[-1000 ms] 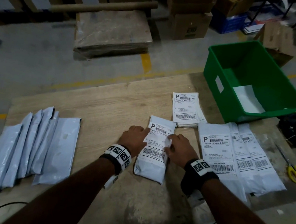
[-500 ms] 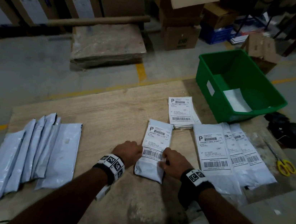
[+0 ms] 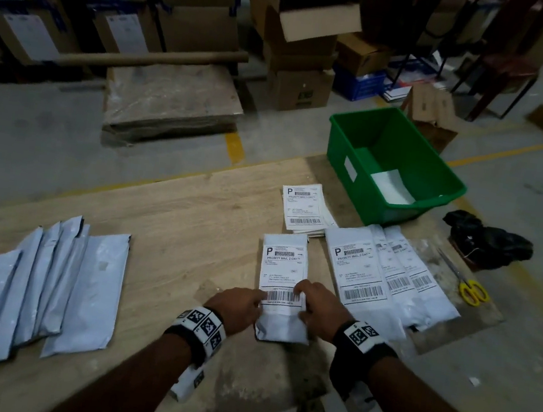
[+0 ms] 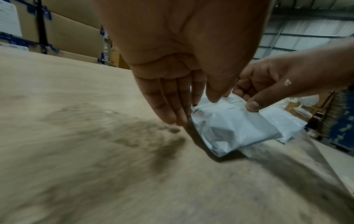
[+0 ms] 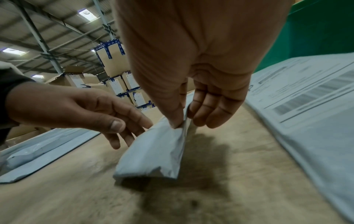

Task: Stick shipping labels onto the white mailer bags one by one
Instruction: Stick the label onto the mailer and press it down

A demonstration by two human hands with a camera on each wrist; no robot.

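- Small print on shipping label (image 3: 285, 271): too small to read.
- Far end of mailer bag (image 4: 232, 128) hidden behind left hand (image 4: 178, 63).
- Table (image 4: 76, 151) surface blurred in both wrist views.
- Unlabelled bags (image 3: 46, 283): leftmost cut off by frame edge.

- Blank mailers (image 3: 46, 276), at 9 o'clock: five, overlapping.
- Labelled mailers (image 3: 363, 273): one at centre, three fanned at 3 o'clock.
- Label stack (image 3: 304, 210): one, at 1 o'clock.
- Bin (image 3: 341, 139): one.
- Scissors (image 3: 471, 289): one.
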